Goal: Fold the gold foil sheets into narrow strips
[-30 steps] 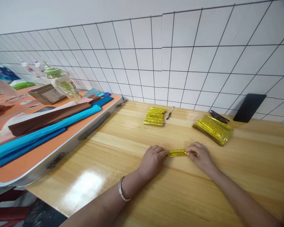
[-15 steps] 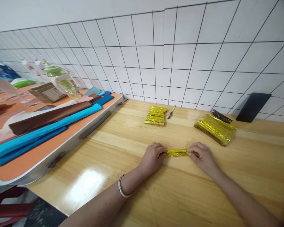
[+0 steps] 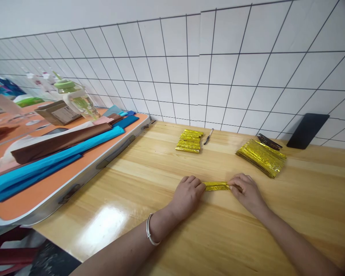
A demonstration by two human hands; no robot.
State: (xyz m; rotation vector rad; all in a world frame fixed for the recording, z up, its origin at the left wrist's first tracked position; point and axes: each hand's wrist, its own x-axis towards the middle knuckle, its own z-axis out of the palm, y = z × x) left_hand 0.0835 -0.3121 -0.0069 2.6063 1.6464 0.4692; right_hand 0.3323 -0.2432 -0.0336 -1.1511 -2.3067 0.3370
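Observation:
A narrow folded strip of gold foil paper (image 3: 216, 186) lies flat on the wooden table (image 3: 149, 165), with a crease line along its length. My left hand (image 3: 189, 193) covers its left end, fingers together and pressed down on it. At the right end, my right hand (image 3: 244, 188) pinches the strip between thumb and fingertips. Beyond my left hand sits a group of folded gold strips (image 3: 189, 141). A stack of flat gold foil sheets (image 3: 261, 157) rests past my right hand.
A pen (image 3: 208, 136) lies beside the folded strips. Behind the stack is a dark hair clip (image 3: 269, 142), and a black phone (image 3: 308, 131) leans on the tiled wall. At left, an orange-topped table (image 3: 103, 157) carries blue and brown sheets, a box (image 3: 59, 112) and a bottle (image 3: 80, 97).
My left hand has slid slightly right along the gold strip, covering more of its left end. My right hand keeps its pinch almost in place.

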